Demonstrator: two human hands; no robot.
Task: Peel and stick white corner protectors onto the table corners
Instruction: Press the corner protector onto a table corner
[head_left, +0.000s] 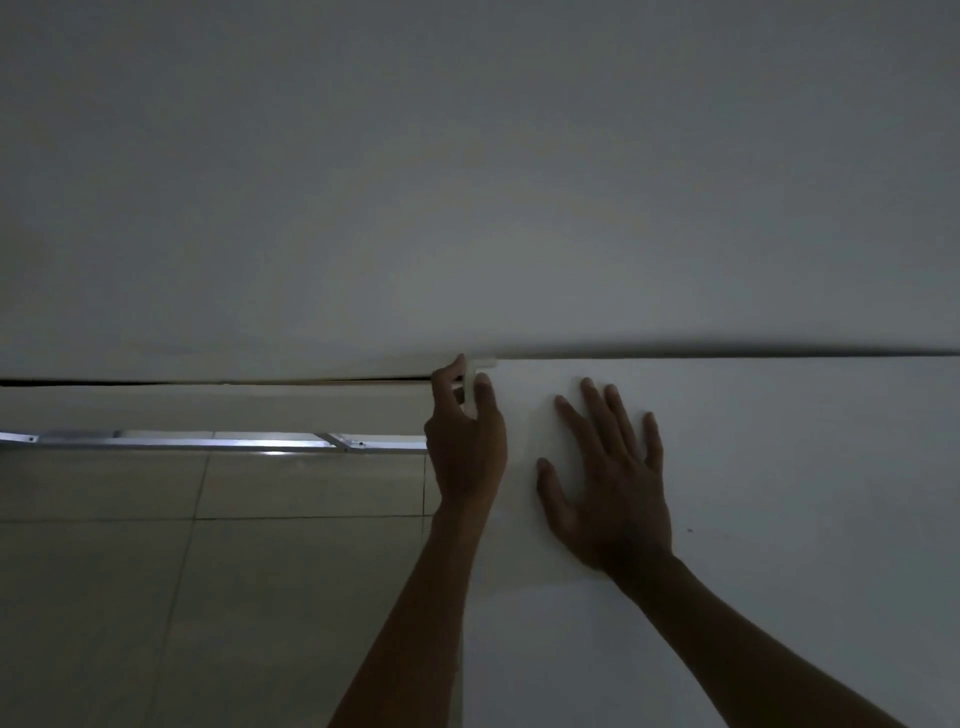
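The left hand pinches the white corner protector between thumb and fingers at the table's far-left corner, its long arm running along the left edge. The right hand lies flat, fingers spread, just right.

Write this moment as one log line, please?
step: pressing white plastic corner protector onto far-left corner of white table | left hand: pinches protector | right hand: flat on tabletop | floor: beige tiles
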